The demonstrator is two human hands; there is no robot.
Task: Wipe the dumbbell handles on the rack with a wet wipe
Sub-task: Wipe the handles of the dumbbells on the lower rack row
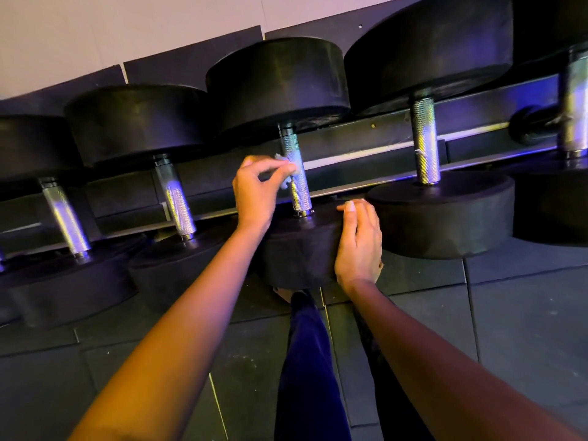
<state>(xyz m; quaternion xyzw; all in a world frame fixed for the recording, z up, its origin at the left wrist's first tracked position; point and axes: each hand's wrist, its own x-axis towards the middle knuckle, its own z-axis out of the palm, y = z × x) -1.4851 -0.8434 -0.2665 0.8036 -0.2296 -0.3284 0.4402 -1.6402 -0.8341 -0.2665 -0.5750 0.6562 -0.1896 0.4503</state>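
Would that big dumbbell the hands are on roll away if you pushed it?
Probably hardly. The dumbbell has thick black ends and a steel handle, so it is likely heavy. Its ends are round, so it could roll, but neighbours sit close on both sides. The right hand resting on it should steady it too.

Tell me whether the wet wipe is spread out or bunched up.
Bunched up: the small white wet wipe is a crumpled wad pinched in the left hand against the knurled silver dumbbell handle.
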